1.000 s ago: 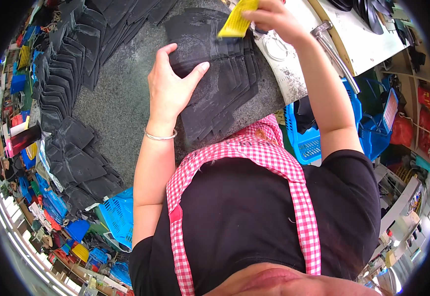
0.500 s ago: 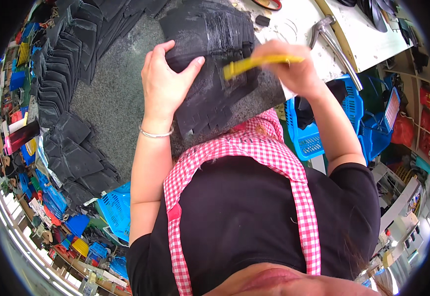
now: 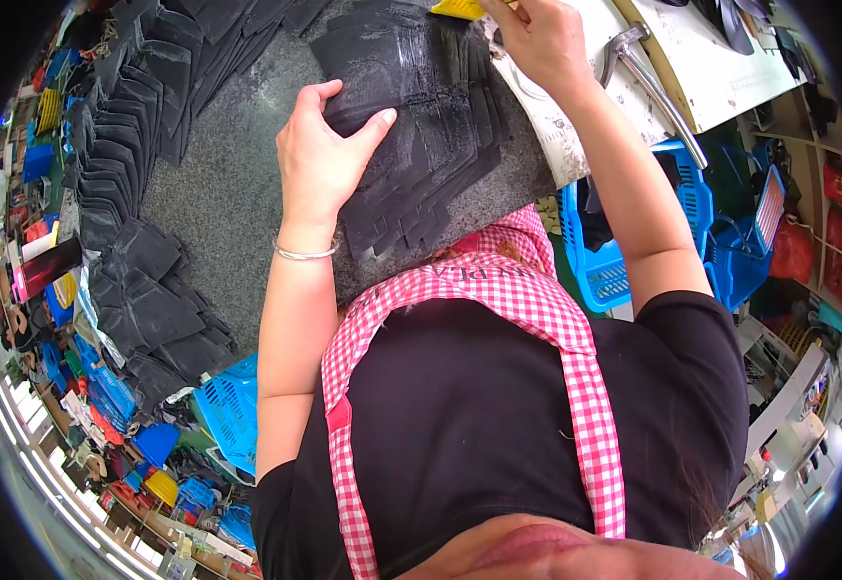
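Note:
My left hand (image 3: 322, 155) rests on the left edge of a fanned stack of black, leather-like pieces (image 3: 430, 145), thumb and fingers spread. The pieces overlap in steps, and a glossy wet-looking band runs down across them. At the stack's far edge, my right hand (image 3: 544, 43) is closed round a yellow brush (image 3: 457, 9). The brush is partly cut off by the top of the picture, and its working end is hard to make out.
A speckled dark board (image 3: 218, 174) lies under the stack. More black pieces (image 3: 121, 145) overlap in rows at left. A hammer (image 3: 657, 82) lies on the white tabletop (image 3: 740, 82). Blue baskets (image 3: 599, 275) stand below the table's right side.
My right hand has moved away from me with the yellow brush, from the stack's near right part to its far edge. My left hand has barely moved.

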`<state>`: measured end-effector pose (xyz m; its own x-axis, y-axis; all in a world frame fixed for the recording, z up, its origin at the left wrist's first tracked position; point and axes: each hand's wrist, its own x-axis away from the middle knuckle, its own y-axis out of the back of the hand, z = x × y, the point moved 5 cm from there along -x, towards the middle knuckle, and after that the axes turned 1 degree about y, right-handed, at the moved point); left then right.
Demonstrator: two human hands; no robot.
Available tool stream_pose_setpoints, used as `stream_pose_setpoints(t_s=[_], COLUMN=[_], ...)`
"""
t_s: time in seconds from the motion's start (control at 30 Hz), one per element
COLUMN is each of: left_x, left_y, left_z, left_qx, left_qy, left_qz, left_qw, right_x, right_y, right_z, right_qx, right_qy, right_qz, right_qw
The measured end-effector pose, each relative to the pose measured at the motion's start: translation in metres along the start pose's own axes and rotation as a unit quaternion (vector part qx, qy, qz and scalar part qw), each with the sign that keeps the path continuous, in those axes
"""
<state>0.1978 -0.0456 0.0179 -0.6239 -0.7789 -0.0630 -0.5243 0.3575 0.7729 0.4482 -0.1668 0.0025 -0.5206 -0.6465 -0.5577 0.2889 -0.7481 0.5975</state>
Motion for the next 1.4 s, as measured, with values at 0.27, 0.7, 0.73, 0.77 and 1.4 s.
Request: stream_pose_setpoints(t_s=[0.27, 0.7, 0.73, 0.77, 1.4], left_x=[0.004, -0.002, 0.002, 0.003, -0.003], left_y=[-0.002, 0.005, 0.006, 0.007, 0.015], left_z=[0.003, 0.027, 0.023, 0.021, 0.031], left_qx=[0.027, 0.119, 0.139, 0.159, 0.212], left_qy=[0.032, 0.023, 0.036, 0.049, 0.054], left_qz=[0.017, 0.024, 0.022, 0.02, 0.058], left_qw=[0.999, 0.992, 0.989, 0.986, 0.974], right_x=[0.097, 0.053, 0.055, 0.057, 0.102], right_y=[0.049, 0.039, 0.038, 0.038, 0.041], right_z=[0.048, 0.026, 0.03, 0.032, 0.082], right_qx=[-0.216, -0.085, -0.064, -0.043, -0.063], right_qy=[0.134, -0.082, -0.079, -0.075, 0.256], right_qz=[0.189, 0.005, 0.025, 0.043, 0.219], right_qw=[0.949, 0.993, 0.995, 0.995, 0.939])
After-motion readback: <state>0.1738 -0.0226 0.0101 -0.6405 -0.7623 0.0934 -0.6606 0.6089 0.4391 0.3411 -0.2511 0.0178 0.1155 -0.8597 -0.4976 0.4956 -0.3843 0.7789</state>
